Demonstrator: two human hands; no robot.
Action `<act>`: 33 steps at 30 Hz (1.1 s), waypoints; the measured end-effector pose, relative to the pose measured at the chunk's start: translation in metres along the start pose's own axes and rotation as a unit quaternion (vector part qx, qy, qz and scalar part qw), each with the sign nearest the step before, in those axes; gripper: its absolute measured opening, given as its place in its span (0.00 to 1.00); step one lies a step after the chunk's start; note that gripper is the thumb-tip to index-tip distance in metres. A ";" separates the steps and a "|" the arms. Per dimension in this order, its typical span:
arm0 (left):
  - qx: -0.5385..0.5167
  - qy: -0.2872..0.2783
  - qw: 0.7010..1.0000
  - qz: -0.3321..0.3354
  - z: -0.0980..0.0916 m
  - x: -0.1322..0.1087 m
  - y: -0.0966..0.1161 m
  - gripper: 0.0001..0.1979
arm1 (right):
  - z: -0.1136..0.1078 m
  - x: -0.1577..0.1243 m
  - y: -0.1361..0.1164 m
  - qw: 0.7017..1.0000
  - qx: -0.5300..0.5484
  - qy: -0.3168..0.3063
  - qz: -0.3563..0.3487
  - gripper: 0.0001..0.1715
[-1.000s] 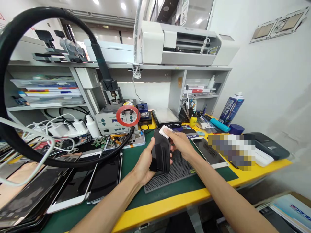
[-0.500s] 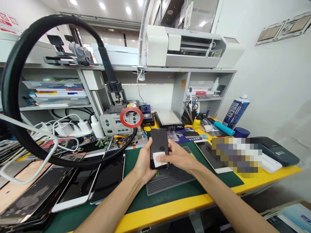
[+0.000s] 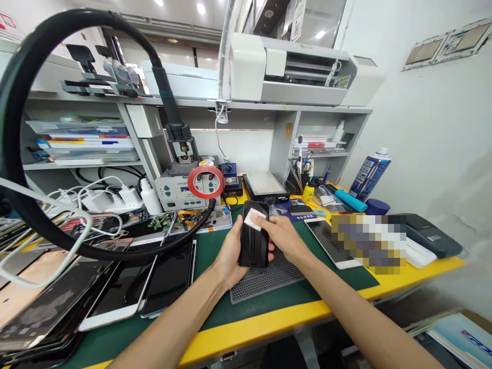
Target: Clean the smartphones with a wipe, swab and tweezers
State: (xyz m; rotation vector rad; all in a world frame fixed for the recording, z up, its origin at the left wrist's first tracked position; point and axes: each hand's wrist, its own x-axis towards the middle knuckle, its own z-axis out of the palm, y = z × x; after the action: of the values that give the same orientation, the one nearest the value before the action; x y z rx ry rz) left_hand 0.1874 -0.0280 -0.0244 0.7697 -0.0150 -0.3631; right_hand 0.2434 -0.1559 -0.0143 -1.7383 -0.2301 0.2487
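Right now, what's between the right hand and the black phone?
A small white pad lies between the right hand and the black phone, over the upper part of its dark face; the head view shows this.

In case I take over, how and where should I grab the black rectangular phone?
Probably the bottom end of the black phone, from the near side: that straight edge looks uncovered; the left hand holds its sides, the right hand a white square wipe near its top.
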 end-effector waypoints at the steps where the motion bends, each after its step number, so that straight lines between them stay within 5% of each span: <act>1: 0.011 0.000 1.000 -0.007 0.000 0.000 -0.001 0.35 | -0.001 0.002 0.000 1.000 -0.003 0.017 0.004 0.30; 13: -0.060 0.019 0.998 0.027 -0.005 0.005 0.003 0.30 | 0.008 0.013 -0.017 0.998 -0.025 -0.042 0.041 0.25; 18: -0.118 0.079 0.989 0.027 -0.008 0.007 0.005 0.23 | 0.014 -0.002 -0.012 0.997 -0.024 -0.079 0.000 0.17; 22: -0.137 0.099 0.986 0.021 -0.008 0.003 0.010 0.26 | 0.011 -0.008 -0.005 0.987 -0.023 -0.136 -0.083 0.28; 26: -0.155 0.093 0.983 0.011 -0.007 -0.003 0.012 0.32 | 0.009 -0.007 0.004 0.986 -0.074 -0.109 -0.103 0.39; 33: -0.146 0.018 0.989 0.031 -0.006 -0.001 0.008 0.33 | 0.020 0.003 0.003 0.995 -0.033 -0.037 -0.085 0.29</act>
State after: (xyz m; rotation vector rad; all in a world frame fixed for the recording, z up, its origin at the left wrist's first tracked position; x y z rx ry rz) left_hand 0.1900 -0.0186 -0.0233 0.4846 0.0478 -0.2829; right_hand 0.2406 -0.1370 -0.0211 -1.7655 -0.4428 0.1832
